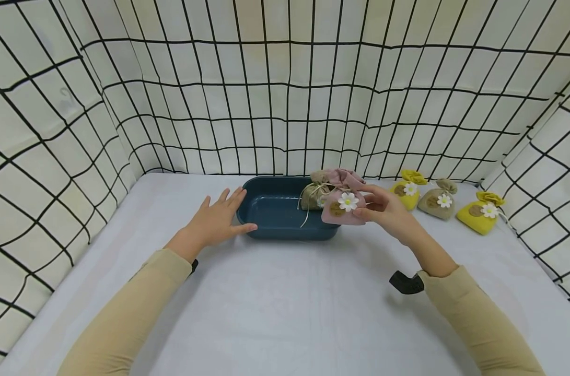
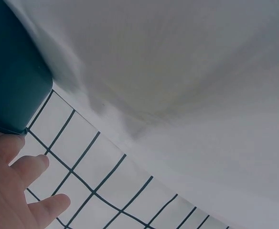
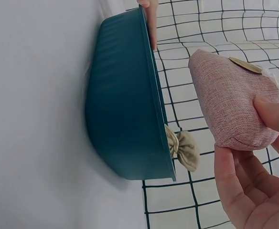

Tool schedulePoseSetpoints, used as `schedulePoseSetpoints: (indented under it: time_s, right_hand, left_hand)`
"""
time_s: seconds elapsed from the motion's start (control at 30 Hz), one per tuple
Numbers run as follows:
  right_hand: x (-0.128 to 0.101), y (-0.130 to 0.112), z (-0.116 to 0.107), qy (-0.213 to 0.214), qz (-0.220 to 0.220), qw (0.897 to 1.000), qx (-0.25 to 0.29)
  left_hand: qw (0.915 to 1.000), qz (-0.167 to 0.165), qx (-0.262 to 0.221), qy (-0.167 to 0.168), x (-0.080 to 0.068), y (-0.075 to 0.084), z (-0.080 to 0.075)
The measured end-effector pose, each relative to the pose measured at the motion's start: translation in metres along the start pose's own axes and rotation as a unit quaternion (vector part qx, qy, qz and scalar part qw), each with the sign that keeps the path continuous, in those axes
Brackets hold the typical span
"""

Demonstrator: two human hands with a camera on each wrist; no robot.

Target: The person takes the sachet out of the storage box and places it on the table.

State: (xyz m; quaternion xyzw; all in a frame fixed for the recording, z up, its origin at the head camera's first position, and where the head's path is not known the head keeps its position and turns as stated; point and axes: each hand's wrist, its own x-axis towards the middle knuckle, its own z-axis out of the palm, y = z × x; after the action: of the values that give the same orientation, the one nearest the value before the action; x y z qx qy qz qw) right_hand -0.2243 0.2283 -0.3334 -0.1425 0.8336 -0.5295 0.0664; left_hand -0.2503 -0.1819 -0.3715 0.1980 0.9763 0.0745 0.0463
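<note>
A pink cloth sachet (image 1: 332,210) with a white flower is pinched between the thumb and fingers of my right hand (image 1: 385,211). It hangs over the right end of a dark blue oblong basin (image 1: 270,230); the right wrist view shows the pink sachet (image 3: 230,95) raised beyond the basin's rim. Inside the basin's right end sits a beige sachet (image 1: 309,198), partly hidden behind the pink one, its gathered top (image 3: 187,150) poking above the rim. My left hand (image 1: 214,222) rests at the basin's left rim with fingers spread, and its fingertips (image 2: 15,143) lie against that edge.
Right of the basin lie a yellow sachet (image 1: 405,201), a beige sachet (image 1: 435,203) and another yellow sachet (image 1: 477,216), each with a white flower. A black wire grid (image 1: 285,83) backed by white sheeting encloses the white-covered table (image 1: 285,308).
</note>
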Motion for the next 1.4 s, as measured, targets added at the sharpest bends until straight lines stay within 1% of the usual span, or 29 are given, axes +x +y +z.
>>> schedulePoseSetpoints:
  time_s: [0.2, 0.4, 0.63, 0.9, 1.17, 1.4]
  right_hand:
    - [-0.006, 0.004, -0.01, 0.005, 0.007, 1.0, -0.005]
    - [-0.013, 0.009, -0.023, 0.02, 0.013, 1.0, -0.013]
    - [-0.021, 0.019, -0.038, 0.03, 0.002, 0.999, -0.014]
    - [-0.03, 0.034, -0.052, 0.04, 0.007, 0.999, -0.024]
    - [-0.034, 0.048, -0.065, 0.038, 0.011, 0.999, -0.032]
    - [-0.037, 0.059, -0.074, 0.03, 0.013, 0.999, -0.03]
  left_hand:
    - [1.0, 0.0, -0.002, 0.001, -0.002, 0.0, -0.001]
    - [1.0, 0.0, -0.006, 0.002, -0.002, 0.001, -0.001]
    - [1.0, -0.002, -0.007, 0.002, -0.004, 0.002, -0.002]
    - [1.0, -0.003, -0.008, -0.001, -0.004, 0.001, -0.001]
    - [1.0, 0.0, -0.004, 0.004, -0.002, -0.001, -0.001]
    - [1.0, -0.002, -0.003, 0.0, -0.001, -0.001, 0.001]
